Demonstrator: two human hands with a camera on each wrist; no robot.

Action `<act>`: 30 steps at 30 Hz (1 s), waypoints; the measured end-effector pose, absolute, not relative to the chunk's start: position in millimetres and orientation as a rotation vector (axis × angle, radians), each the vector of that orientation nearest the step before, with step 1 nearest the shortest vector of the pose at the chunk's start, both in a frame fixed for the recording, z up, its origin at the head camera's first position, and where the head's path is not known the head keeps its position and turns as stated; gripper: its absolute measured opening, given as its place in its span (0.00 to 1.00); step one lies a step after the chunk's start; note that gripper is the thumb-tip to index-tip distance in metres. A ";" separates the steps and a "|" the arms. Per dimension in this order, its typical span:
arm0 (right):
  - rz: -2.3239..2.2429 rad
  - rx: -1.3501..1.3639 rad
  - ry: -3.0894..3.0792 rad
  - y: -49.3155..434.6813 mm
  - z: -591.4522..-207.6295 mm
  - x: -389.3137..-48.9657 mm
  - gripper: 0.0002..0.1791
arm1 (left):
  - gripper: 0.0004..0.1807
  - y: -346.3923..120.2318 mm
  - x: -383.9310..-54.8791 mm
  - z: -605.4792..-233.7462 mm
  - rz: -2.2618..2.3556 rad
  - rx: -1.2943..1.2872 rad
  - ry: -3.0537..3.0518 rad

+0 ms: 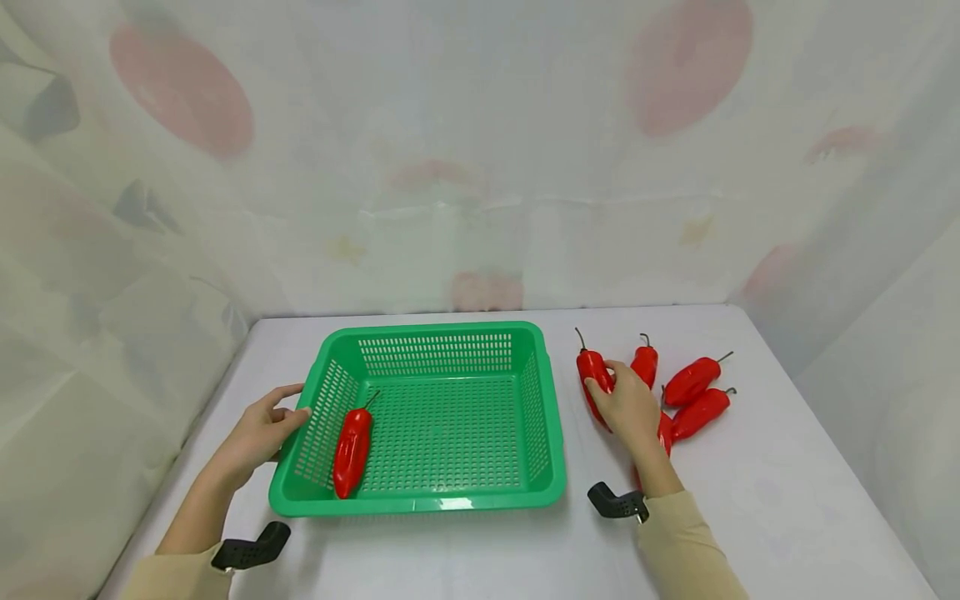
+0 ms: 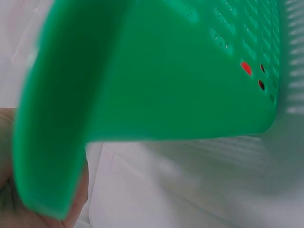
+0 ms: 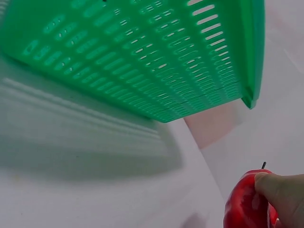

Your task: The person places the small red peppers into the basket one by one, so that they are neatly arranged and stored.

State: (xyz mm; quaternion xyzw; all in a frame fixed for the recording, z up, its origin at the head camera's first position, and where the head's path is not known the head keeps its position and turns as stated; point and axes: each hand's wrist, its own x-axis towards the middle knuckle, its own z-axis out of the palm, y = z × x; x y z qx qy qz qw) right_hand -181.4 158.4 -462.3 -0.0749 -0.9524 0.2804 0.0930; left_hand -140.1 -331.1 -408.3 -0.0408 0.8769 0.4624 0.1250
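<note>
A green plastic basket (image 1: 442,433) with slotted sides stands on the table, and one red pepper (image 1: 352,454) lies inside it near the left wall. My left hand (image 1: 258,433) grips the basket's left rim, thumb on top; the left wrist view shows the hand (image 2: 8,199) partly behind the blurred rim (image 2: 52,118). To the right of the basket, my right hand (image 1: 630,408) holds another red pepper (image 1: 591,368) with its stem pointing away. The right wrist view has the thumb pressed on this pepper (image 3: 244,202), beside the basket wall (image 3: 123,52).
Several more red peppers lie right of my right hand, among them one (image 1: 692,382) at the back and one (image 1: 701,414) nearer; my forearm partly hides others. A white cloth covers the table (image 1: 787,500). Patterned curtains (image 1: 480,233) hang behind and at both sides.
</note>
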 end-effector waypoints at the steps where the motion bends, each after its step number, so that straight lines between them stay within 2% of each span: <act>1: 0.825 -0.212 -2.820 158.8 -460.9 -181.9 0.30 | 0.34 -331.0 -140.0 -408.3 1.348 -0.119 2.554; 19: 0.844 -0.186 -2.794 159.5 -424.3 -185.4 0.29 | 0.34 -331.6 -141.0 -407.6 1.354 -0.125 2.548; 30: 0.912 -0.077 -2.744 154.5 -405.4 -187.4 0.28 | 0.34 -330.6 -139.5 -407.4 1.362 -0.116 2.540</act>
